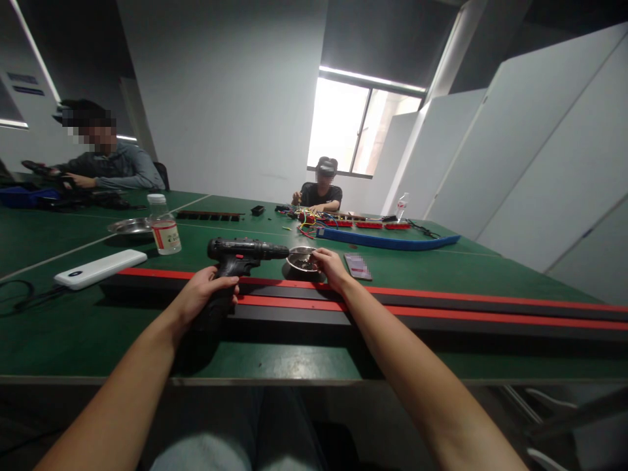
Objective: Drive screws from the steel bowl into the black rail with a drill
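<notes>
My left hand [205,296] is wrapped round the grip of a black cordless drill [240,252], which points to the right. At the tip of the drill's bit, my right hand [328,263] is closed in a pinch; whatever lies between its fingertips is too small to make out. Just behind the right hand is a small metal bowl [300,259] with dark little pieces in it. Beneath both hands, two long black bars with red top strips [314,303] run side by side across the green table [294,360].
On the left are a white power bank [101,269], a plastic bottle [165,226] and a metal dish [131,227]. A phone [358,267] lies right of the bowl. Farther back are a blue strip [387,239], coloured wires [308,226] and two people working.
</notes>
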Tool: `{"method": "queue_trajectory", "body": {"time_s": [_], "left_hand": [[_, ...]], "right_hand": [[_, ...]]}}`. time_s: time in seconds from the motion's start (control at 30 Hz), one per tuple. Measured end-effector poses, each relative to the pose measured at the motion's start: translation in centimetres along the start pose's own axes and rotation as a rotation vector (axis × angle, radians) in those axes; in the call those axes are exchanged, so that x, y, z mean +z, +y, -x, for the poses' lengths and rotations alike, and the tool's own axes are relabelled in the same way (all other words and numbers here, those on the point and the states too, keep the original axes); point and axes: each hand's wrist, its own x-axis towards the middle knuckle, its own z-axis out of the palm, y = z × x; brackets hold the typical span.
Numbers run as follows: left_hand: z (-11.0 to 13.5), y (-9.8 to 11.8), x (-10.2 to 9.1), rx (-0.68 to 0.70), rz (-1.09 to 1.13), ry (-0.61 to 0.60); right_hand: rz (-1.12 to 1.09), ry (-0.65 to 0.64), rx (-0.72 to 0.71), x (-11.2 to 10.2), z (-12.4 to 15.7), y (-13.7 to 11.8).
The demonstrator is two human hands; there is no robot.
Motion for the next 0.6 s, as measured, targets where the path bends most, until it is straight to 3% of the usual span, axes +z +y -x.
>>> {"method": "queue_trajectory", "body": {"time_s": [0.6], "left_hand": [[0.24, 0.39, 0.27, -0.010, -0.014, 0.004]], "right_hand": [[0.009, 0.011, 0.020, 0.15, 0.28, -0.27]]}}
